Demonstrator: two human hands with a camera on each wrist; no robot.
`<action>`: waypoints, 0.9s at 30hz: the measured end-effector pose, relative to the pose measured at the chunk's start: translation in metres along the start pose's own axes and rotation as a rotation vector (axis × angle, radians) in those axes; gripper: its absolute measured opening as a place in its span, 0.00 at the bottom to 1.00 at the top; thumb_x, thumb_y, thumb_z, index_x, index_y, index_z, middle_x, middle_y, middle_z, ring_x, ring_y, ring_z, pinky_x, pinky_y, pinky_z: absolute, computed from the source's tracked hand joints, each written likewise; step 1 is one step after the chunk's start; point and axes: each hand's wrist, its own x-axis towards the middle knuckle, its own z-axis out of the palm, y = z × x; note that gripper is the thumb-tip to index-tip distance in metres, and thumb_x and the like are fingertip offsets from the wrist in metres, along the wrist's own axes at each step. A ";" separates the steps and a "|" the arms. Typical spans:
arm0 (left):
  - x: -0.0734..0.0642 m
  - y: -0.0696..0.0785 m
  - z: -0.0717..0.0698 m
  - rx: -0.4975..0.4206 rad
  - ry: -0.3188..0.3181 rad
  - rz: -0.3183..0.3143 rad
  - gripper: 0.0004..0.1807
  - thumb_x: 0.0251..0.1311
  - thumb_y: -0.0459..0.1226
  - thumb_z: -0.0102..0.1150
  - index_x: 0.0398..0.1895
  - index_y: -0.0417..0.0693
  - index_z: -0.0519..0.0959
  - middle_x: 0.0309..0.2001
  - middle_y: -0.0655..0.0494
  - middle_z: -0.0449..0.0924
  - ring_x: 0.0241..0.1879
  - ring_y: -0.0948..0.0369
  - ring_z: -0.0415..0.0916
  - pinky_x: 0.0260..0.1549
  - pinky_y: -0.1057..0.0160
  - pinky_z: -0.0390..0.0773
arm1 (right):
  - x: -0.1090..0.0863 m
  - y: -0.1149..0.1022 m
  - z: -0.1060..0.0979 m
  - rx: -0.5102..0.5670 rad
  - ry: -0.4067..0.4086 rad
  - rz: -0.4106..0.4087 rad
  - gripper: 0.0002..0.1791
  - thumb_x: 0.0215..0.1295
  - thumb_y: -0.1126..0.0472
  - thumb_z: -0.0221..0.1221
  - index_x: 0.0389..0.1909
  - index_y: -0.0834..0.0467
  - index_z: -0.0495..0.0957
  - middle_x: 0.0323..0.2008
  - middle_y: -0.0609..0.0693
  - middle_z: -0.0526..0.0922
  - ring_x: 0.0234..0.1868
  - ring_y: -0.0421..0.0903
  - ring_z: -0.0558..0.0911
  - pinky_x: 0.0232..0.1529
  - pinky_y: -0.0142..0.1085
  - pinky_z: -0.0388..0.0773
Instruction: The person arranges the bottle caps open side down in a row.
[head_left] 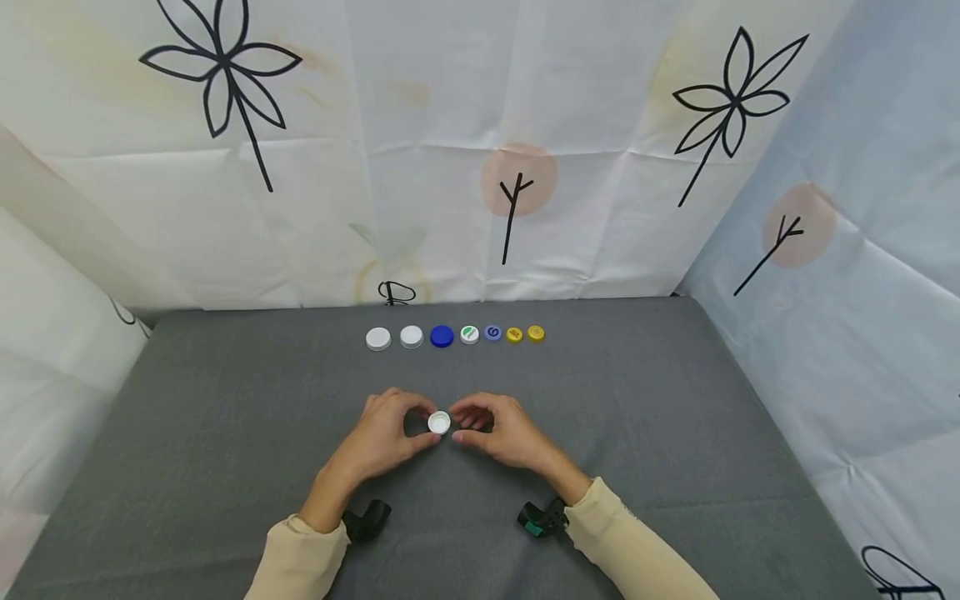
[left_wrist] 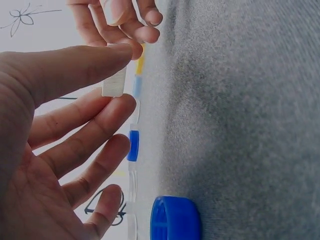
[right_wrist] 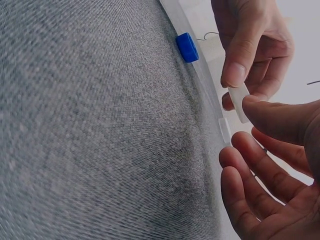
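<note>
My left hand (head_left: 386, 429) pinches a white bottle cap (head_left: 438, 422) between thumb and fingertips, its hollow side turned up toward the head camera. In the left wrist view the ribbed edge of the cap (left_wrist: 114, 85) shows under the thumb (left_wrist: 85, 65). Just to the right of it is my right hand (head_left: 502, 429), thumb and fingers spread apart with the fingertips close beside the rim. In the right wrist view the right thumb (right_wrist: 275, 117) overlaps the end of the cap (right_wrist: 237, 97). A blue cap (left_wrist: 177, 217) lies low under the left hand, hidden in the head view.
Beyond the hands, a row of caps lies on the grey cloth (head_left: 637, 400): two white ones (head_left: 378, 338), a dark blue cap (head_left: 442, 336), a white cap with green (head_left: 469, 334), a light blue cap (head_left: 492, 332) and two yellow ones (head_left: 536, 333). White patterned curtains (head_left: 435, 183) surround the table.
</note>
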 end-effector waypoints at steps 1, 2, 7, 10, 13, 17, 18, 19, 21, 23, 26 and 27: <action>0.000 0.001 0.000 -0.001 0.000 -0.001 0.14 0.48 0.39 0.80 0.38 0.49 0.87 0.34 0.64 0.84 0.40 0.57 0.75 0.44 0.49 0.66 | 0.000 -0.001 0.000 0.004 0.001 0.000 0.17 0.62 0.64 0.71 0.52 0.62 0.83 0.44 0.55 0.86 0.40 0.47 0.84 0.43 0.42 0.82; 0.001 0.001 0.000 -0.003 0.000 -0.004 0.14 0.48 0.39 0.80 0.38 0.49 0.87 0.34 0.64 0.84 0.41 0.57 0.76 0.45 0.49 0.66 | 0.000 -0.001 0.000 0.007 0.004 0.000 0.17 0.62 0.64 0.71 0.52 0.62 0.83 0.44 0.55 0.86 0.40 0.48 0.84 0.43 0.42 0.82; 0.002 0.001 0.001 -0.007 0.010 0.004 0.14 0.48 0.38 0.80 0.38 0.49 0.87 0.34 0.64 0.84 0.40 0.56 0.76 0.44 0.49 0.66 | 0.000 -0.002 0.000 0.017 0.011 -0.004 0.18 0.61 0.65 0.71 0.51 0.62 0.83 0.43 0.56 0.87 0.40 0.50 0.84 0.42 0.42 0.82; 0.003 0.001 0.002 -0.007 0.019 0.015 0.14 0.47 0.38 0.81 0.37 0.49 0.87 0.33 0.64 0.84 0.40 0.55 0.76 0.43 0.49 0.66 | 0.001 -0.002 0.000 0.013 0.006 0.000 0.17 0.61 0.64 0.71 0.51 0.62 0.83 0.43 0.55 0.87 0.39 0.49 0.84 0.42 0.40 0.82; 0.003 0.001 0.003 -0.006 0.024 0.019 0.14 0.47 0.38 0.81 0.37 0.49 0.87 0.33 0.64 0.84 0.40 0.55 0.76 0.43 0.49 0.66 | 0.001 -0.001 -0.001 0.010 0.002 0.001 0.17 0.62 0.64 0.71 0.51 0.62 0.83 0.43 0.54 0.87 0.39 0.47 0.84 0.42 0.39 0.82; 0.003 0.001 0.003 -0.007 0.020 0.013 0.14 0.47 0.38 0.80 0.37 0.49 0.87 0.33 0.64 0.83 0.40 0.55 0.76 0.44 0.49 0.67 | 0.001 0.000 -0.002 0.009 0.004 -0.007 0.18 0.62 0.63 0.71 0.52 0.62 0.83 0.43 0.54 0.87 0.39 0.47 0.84 0.42 0.38 0.82; 0.003 0.002 0.003 -0.008 0.019 0.011 0.14 0.47 0.38 0.80 0.37 0.49 0.87 0.33 0.63 0.83 0.40 0.55 0.76 0.45 0.49 0.67 | 0.001 0.000 -0.002 0.009 0.005 -0.009 0.18 0.62 0.64 0.71 0.51 0.62 0.83 0.43 0.54 0.87 0.39 0.47 0.84 0.42 0.38 0.82; 0.003 0.002 0.003 -0.008 0.020 0.013 0.14 0.47 0.38 0.80 0.37 0.49 0.87 0.33 0.64 0.83 0.40 0.55 0.76 0.45 0.49 0.67 | 0.001 0.000 -0.002 0.010 0.004 -0.008 0.18 0.62 0.64 0.71 0.52 0.62 0.83 0.43 0.54 0.87 0.39 0.47 0.84 0.42 0.38 0.82; 0.003 0.003 0.003 -0.005 0.023 0.017 0.14 0.47 0.38 0.80 0.37 0.49 0.87 0.33 0.64 0.83 0.40 0.55 0.76 0.45 0.49 0.67 | 0.001 0.000 -0.003 0.010 0.005 -0.006 0.18 0.62 0.64 0.71 0.51 0.62 0.83 0.42 0.54 0.87 0.39 0.46 0.84 0.42 0.37 0.82; 0.004 0.003 0.004 -0.004 0.028 0.024 0.14 0.47 0.38 0.81 0.37 0.49 0.87 0.33 0.64 0.83 0.40 0.55 0.76 0.44 0.49 0.67 | 0.001 0.000 -0.003 0.010 0.004 -0.002 0.18 0.62 0.64 0.71 0.52 0.62 0.83 0.42 0.54 0.87 0.39 0.46 0.84 0.42 0.37 0.82; 0.004 0.003 0.005 -0.004 0.027 0.031 0.14 0.47 0.38 0.81 0.37 0.49 0.87 0.33 0.64 0.83 0.40 0.55 0.76 0.44 0.49 0.67 | 0.001 0.001 -0.003 0.009 0.002 0.004 0.18 0.61 0.64 0.71 0.52 0.62 0.83 0.42 0.53 0.87 0.39 0.45 0.84 0.42 0.36 0.82; 0.004 0.003 0.005 -0.006 0.025 0.033 0.14 0.47 0.37 0.81 0.37 0.49 0.87 0.33 0.64 0.83 0.40 0.55 0.76 0.44 0.49 0.67 | 0.001 0.001 -0.003 0.008 0.000 0.007 0.18 0.62 0.64 0.71 0.52 0.62 0.83 0.41 0.53 0.87 0.39 0.45 0.84 0.42 0.36 0.82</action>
